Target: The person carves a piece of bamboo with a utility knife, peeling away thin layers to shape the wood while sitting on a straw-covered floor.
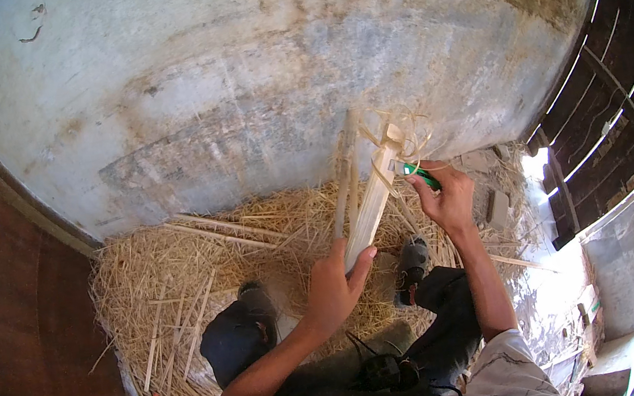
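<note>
My left hand (333, 285) is closed round the lower end of a pale split bamboo piece (368, 215), which slants up and away from me. Thinner strips (344, 162) stand alongside it, and thin curled shavings (417, 131) hang around its upper end. My right hand (446, 196) grips a green-handled blade tool (421, 174), its metal end against the upper part of the piece.
A stained pale wall (237, 88) rises ahead. Straw and loose strips (163, 317) cover the floor around my shoes (412, 266). A brown wooden panel (21, 280) is at left. A dark slatted panel (597, 118) and a grey block (498, 209) are at right.
</note>
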The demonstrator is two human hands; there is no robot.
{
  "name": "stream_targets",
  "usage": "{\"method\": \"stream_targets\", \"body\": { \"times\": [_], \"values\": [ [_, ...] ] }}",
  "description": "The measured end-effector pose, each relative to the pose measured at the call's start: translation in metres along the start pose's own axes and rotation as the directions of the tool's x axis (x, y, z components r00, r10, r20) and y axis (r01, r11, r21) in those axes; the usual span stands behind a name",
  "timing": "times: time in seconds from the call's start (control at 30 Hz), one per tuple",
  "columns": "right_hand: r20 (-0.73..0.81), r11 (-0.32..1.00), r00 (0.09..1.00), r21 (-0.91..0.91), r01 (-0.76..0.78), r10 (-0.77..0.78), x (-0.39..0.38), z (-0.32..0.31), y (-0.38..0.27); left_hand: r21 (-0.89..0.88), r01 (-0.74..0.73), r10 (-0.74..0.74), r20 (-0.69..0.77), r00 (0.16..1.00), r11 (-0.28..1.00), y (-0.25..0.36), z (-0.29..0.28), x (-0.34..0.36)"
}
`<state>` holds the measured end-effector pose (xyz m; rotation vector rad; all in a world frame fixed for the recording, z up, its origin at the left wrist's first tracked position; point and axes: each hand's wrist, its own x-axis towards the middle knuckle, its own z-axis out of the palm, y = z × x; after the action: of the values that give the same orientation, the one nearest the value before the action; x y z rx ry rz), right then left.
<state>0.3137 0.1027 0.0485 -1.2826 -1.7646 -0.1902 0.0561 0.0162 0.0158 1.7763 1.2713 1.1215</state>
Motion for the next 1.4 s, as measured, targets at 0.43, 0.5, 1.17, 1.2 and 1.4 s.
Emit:
{"method": "stream_targets", "body": {
  "times": [0.43,0.5,1.17,1.2,1.4],
  "values": [
    [0.041,1.000,0.999,-0.029,0.011,-0.009,-0.005,0.006,-0.001,0.011,0.023,-0.024,0.018,1.000,1.000,-0.003,-0.008,-0.003],
    [-0.025,0.999,0.999,-0.031,0.019,-0.020,-0.003,0.006,-0.001,0.044,0.023,-0.023,0.017,1.000,0.999,-0.003,-0.006,-0.005],
    [0.555,0.677,0.796,0.492,-0.547,0.240,-0.011,-0.004,0.007,-0.390,0.346,-0.256,0.264,0.930,0.853,-0.005,-0.013,0.010],
    [0.479,0.803,0.860,0.436,-0.406,0.174,-0.014,-0.001,0.002,-0.387,0.322,-0.242,0.241,0.940,0.864,-0.006,-0.012,0.010],
    [0.358,0.959,0.929,0.281,-0.018,-0.087,-0.031,0.009,-0.024,-0.376,0.255,-0.198,0.184,0.963,0.891,-0.011,-0.010,0.012]
  ]
}}
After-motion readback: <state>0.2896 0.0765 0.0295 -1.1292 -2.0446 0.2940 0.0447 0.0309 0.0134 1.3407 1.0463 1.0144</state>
